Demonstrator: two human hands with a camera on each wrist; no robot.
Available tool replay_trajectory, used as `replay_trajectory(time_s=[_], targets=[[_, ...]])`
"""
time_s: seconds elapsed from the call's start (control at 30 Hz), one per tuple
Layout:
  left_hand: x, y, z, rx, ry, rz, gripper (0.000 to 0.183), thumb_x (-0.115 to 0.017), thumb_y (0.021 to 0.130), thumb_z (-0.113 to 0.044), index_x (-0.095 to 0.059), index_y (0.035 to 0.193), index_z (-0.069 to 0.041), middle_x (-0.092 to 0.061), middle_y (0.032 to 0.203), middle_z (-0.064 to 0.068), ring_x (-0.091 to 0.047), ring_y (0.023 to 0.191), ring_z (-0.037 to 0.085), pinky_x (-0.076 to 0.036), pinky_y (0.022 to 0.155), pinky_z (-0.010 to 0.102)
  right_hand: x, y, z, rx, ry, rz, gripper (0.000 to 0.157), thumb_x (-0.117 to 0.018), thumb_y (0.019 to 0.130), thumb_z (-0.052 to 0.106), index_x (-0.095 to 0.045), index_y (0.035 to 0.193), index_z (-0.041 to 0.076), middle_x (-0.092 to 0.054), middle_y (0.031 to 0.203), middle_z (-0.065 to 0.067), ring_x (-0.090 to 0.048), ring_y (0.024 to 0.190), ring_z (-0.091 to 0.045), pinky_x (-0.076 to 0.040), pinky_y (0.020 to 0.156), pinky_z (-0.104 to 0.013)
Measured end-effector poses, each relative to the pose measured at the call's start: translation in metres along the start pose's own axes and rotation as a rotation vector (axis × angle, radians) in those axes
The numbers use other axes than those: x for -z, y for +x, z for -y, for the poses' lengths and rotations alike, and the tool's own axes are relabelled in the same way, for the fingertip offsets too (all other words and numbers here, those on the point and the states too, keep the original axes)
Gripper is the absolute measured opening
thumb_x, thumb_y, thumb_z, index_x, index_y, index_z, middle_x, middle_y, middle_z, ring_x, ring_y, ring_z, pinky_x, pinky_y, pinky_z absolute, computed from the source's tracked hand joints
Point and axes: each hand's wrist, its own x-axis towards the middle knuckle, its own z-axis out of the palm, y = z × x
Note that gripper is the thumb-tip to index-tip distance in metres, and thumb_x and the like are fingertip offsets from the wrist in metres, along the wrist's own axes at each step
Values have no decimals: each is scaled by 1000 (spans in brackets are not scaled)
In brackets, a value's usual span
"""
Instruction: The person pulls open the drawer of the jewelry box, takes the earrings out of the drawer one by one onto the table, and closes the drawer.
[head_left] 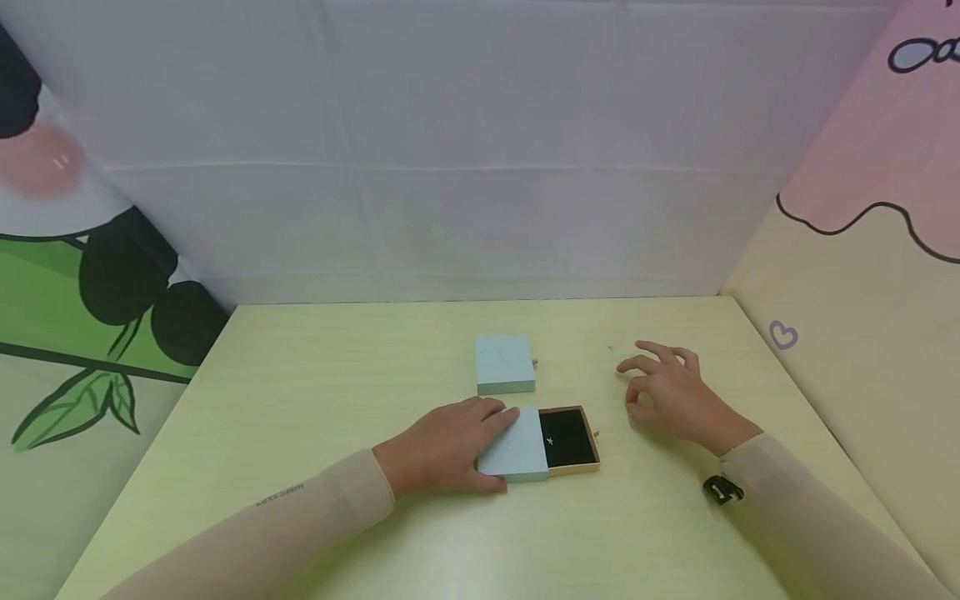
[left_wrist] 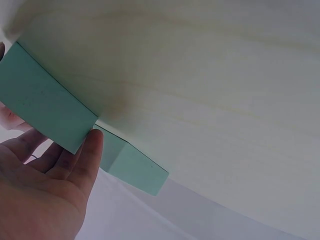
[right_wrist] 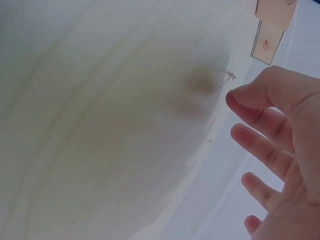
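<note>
Bench (head_left: 315, 392), head view: I look down on a pale top with a white cloth (head_left: 450, 125) rising at its 12 o'clock edge.
Near blue box (head_left: 513, 454), head view: it lies flat on the bench; its black-lined drawer (head_left: 577, 446) stands partway out toward 3 o'clock, with a small silver star (head_left: 550, 441) on the lining.
Far blue box (head_left: 505, 362), head view: near the first box, at its 12 o'clock, with a little tab (head_left: 536, 362) poking out at 3 o'clock.
Left grip (head_left: 450, 446), head view: I see thumb and fingers curled round the near blue box at its 9 o'clock end, spread to the box's breadth.
Right grip (head_left: 671, 400), head view: raised at the near blue box's 2 o'clock, apart from both boxes, thumb and forefinger together, other fingers fanned; its load is too small for me here.
Hold, left wrist view: I have the near blue box at 9 o'clock, fingers against it, the far blue box at 7.
Star pin (right_wrist: 229, 76), right wrist view: at 2 o'clock, pinched, as I read it, at the thumb and forefinger tips.
Second star (right_wrist: 210, 141), right wrist view: at 4 o'clock, apart from the fingers.
</note>
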Motion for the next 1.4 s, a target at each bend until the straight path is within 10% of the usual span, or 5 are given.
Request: replay_trajectory(time_s=[1.4], targets=[[2, 0, -1, 20, -4, 34, 101, -88, 101, -64, -50, 180, -14, -64, 171, 9, -66, 155, 27, -60, 129, 44, 15, 20, 78, 196, 2, -1, 15, -98, 96, 24, -86, 94, 33, -78, 151, 1, -50, 167, -48, -37, 125, -82]])
